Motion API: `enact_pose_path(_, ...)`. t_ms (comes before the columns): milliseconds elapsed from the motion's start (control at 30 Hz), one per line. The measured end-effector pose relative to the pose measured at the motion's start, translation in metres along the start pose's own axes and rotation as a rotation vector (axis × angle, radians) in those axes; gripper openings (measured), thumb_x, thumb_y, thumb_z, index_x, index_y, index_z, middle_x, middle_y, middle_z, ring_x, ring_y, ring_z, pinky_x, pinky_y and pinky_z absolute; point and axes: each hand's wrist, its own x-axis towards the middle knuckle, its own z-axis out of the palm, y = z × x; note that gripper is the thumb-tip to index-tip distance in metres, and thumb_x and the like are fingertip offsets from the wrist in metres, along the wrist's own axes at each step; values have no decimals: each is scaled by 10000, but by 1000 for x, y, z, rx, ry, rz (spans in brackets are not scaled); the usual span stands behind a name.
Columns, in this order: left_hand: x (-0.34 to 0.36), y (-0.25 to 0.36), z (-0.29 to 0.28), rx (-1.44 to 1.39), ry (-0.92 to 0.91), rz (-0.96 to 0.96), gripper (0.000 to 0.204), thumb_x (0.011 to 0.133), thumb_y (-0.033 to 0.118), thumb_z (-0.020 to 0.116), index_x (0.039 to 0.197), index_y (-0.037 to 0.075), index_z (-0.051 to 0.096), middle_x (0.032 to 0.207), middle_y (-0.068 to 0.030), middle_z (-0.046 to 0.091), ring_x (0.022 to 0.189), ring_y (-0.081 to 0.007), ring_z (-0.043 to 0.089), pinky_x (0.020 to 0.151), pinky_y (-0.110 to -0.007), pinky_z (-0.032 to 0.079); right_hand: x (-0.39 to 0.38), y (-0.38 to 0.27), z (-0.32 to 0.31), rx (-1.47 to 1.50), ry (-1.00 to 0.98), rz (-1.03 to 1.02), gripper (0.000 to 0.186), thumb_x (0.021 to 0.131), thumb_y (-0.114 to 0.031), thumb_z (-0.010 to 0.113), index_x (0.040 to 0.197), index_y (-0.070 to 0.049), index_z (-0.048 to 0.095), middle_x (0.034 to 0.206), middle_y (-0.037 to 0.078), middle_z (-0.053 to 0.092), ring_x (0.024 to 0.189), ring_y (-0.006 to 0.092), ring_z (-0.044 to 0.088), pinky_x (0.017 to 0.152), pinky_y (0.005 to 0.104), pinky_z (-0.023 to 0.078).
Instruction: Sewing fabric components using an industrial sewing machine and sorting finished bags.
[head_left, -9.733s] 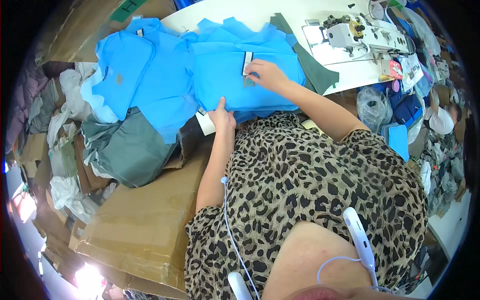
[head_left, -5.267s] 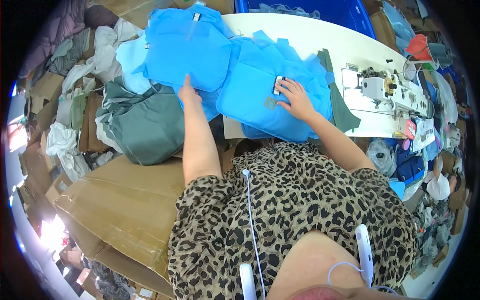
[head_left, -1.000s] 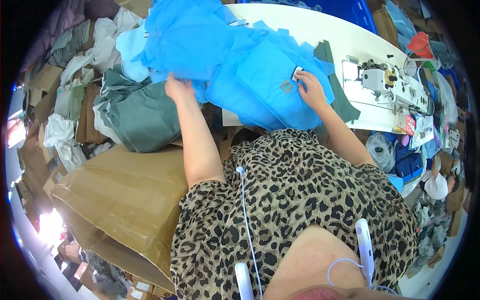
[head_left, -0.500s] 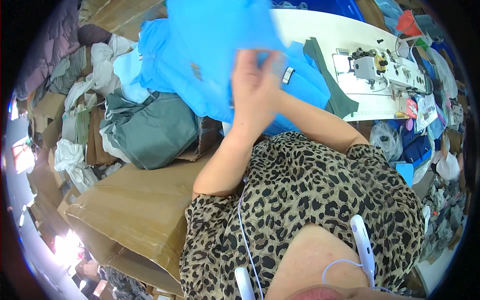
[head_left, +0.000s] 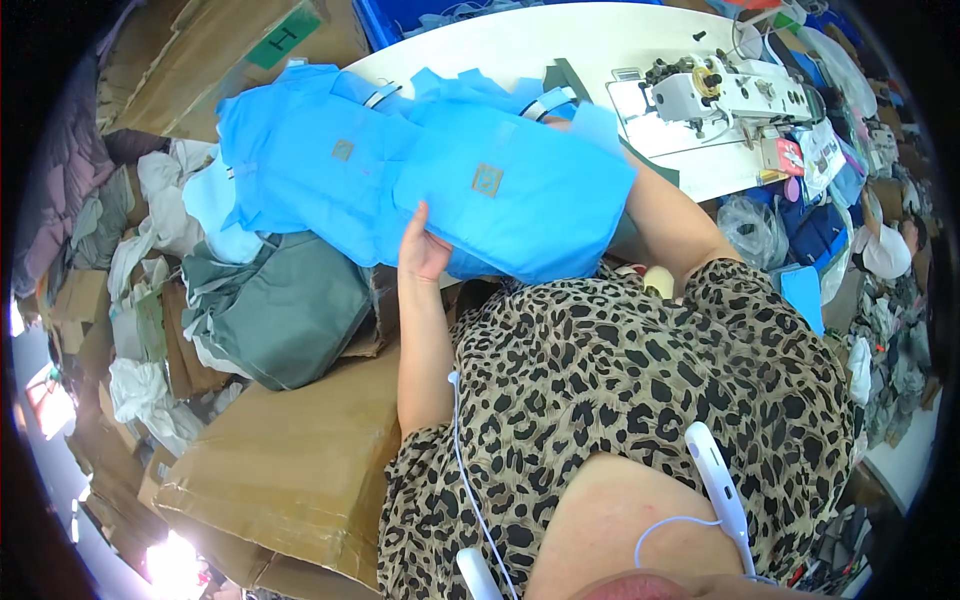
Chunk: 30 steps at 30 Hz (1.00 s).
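Note:
A bright blue fabric piece (head_left: pixel 545 215) with rounded corners, a square brown patch and a short black-and-white strap at its far edge is spread in front of me. My left hand (head_left: pixel 427 252) is closed on its near left edge, thumb on top and fingers behind the cloth. My right hand (head_left: pixel 558 123) is at the far edge by the strap; only a bit of skin shows there, and its fingers are hidden by the fabric. More blue pieces (head_left: pixel 300 165), with a similar patch and strap, lie to the left, partly under the held one.
A white sewing machine (head_left: pixel 735 92) stands on the white table (head_left: pixel 480 45) at the far right. Dark green fabric (head_left: pixel 285 310) is heaped at left, above a large cardboard box (head_left: pixel 300 450). Clear plastic bags (head_left: pixel 752 232) and cloth scraps crowd the right.
The blurred, raised blue piece has come down nearer to me and lies spread, its patch facing up. My left hand has moved left and down to its edge; my view has shifted.

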Motion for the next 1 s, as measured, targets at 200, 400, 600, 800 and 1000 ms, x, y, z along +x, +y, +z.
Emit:
enact_pose_path(200, 3, 0, -1, 224, 85, 146, 426, 858, -2, 653, 1258, -4, 505, 1202, -145, 609, 1063, -285, 621, 892, -446, 540, 14, 4, -36, -129, 62, -33, 380, 886, -355, 658, 1162, -96, 626, 1072, 47, 632, 1014, 165, 579, 851, 332, 486)
enact_pose_path(400, 9, -14, 6, 363, 175, 234, 498, 852, -13, 654, 1309, -8, 456, 1274, -151, 560, 1108, -302, 588, 893, -482, 528, 45, 22, -36, -373, 251, 25, 336, 845, -384, 702, 941, -65, 664, 892, 33, 643, 840, 148, 573, 732, 312, 472)
enact_pose_path(600, 7, -29, -3, 338, 311, 278, 469, 855, -21, 648, 1287, -30, 465, 1260, -177, 559, 1095, -324, 589, 893, -485, 524, 35, 18, 2, -549, 485, -257, 222, 812, -272, 718, 901, -72, 680, 807, 42, 625, 727, 153, 577, 653, 308, 468)
enact_pose_path(800, 11, -29, -6, 277, 335, 197, 459, 851, -23, 647, 1272, 17, 469, 1224, -143, 580, 1041, -279, 616, 810, -428, 547, 13, 39, 30, -949, 422, -731, 138, 815, -121, 664, 947, -133, 704, 969, 3, 656, 806, 210, 648, 697, 321, 539)
enact_pose_path(1000, 9, -35, -8, 299, 336, 210, 471, 847, -27, 653, 1275, 19, 463, 1222, -141, 577, 1033, -284, 616, 801, -432, 549, 12, 53, 35, -1029, 470, -786, 145, 819, -112, 660, 954, -134, 709, 1005, -13, 658, 852, 197, 662, 730, 303, 558)
